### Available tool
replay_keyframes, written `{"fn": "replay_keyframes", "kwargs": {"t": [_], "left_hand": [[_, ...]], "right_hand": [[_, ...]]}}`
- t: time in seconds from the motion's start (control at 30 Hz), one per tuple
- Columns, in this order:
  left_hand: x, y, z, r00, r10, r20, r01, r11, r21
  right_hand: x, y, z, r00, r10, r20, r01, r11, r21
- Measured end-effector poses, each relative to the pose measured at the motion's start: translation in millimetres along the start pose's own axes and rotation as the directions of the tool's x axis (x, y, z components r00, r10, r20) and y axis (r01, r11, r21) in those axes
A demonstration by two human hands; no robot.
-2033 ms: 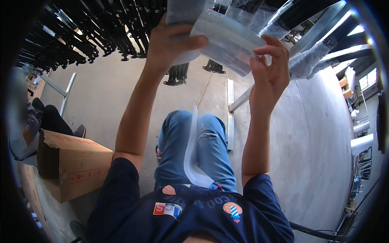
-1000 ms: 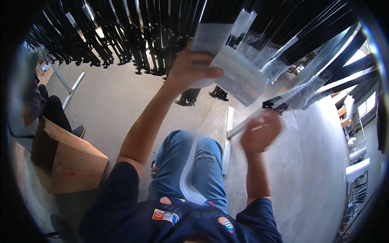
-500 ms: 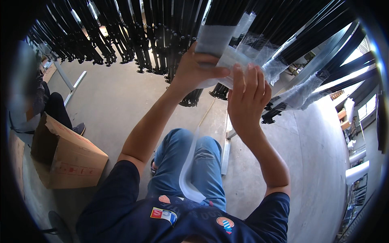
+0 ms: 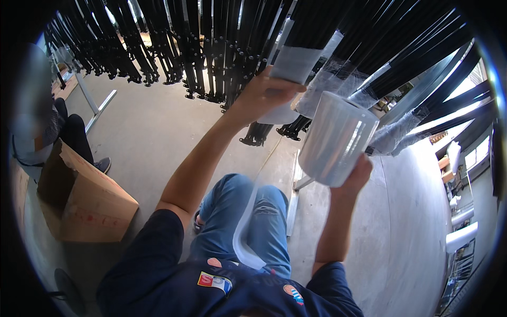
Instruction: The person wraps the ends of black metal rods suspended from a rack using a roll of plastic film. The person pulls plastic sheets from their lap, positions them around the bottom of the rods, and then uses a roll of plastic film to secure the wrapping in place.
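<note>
The left forearm slants up and inward; the left hand (image 4: 264, 98) has its grip curled around the pale wrap (image 4: 297, 64) near the lower end of a bundle of black bars (image 4: 312, 25). The right hand (image 4: 359, 176), forearm nearly upright, grips a tilted roll of clear film (image 4: 338, 140) low down beside that end, fingers mostly hidden.

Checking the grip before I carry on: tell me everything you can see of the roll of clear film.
The roll of clear film is a thick, glossy cylinder, apparently plastic, with bright reflections along its side. It is held in the air, tilted, its upper end leaning right. The right hand touches its lower right side; the fingers are mostly hidden.
</note>
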State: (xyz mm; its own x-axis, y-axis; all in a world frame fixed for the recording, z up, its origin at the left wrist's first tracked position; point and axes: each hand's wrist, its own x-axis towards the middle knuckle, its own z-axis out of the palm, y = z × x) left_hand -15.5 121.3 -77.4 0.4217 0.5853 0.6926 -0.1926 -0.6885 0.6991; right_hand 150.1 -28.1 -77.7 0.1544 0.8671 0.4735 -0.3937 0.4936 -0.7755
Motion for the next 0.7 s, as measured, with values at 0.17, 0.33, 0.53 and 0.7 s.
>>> {"fn": "replay_keyframes", "kwargs": {"t": [0.17,0.33,0.53,0.7], "left_hand": [[0.1,-1.0,-2.5,0.994,-0.003,0.105,0.028,0.969,-0.244],[-8.6,15.2,1.9,0.998,-0.05,0.04,0.059,0.961,-0.269],[-7.3,14.1,-0.8,0.984,-0.149,-0.101,0.123,0.966,-0.228],[-9.6,18.0,3.6,0.953,-0.047,-0.3,-0.006,0.985,-0.174]], "right_hand": [[26.7,47.5,23.4,0.962,-0.122,0.243,-0.008,0.88,0.474],[42.5,66.6,5.4,1.0,-0.023,0.002,0.02,0.918,0.395],[53.1,70.6,-27.7,0.997,0.045,0.061,-0.056,0.978,0.201],[47.9,56.9,0.6,0.997,0.037,-0.062,-0.02,0.967,0.255]]}}
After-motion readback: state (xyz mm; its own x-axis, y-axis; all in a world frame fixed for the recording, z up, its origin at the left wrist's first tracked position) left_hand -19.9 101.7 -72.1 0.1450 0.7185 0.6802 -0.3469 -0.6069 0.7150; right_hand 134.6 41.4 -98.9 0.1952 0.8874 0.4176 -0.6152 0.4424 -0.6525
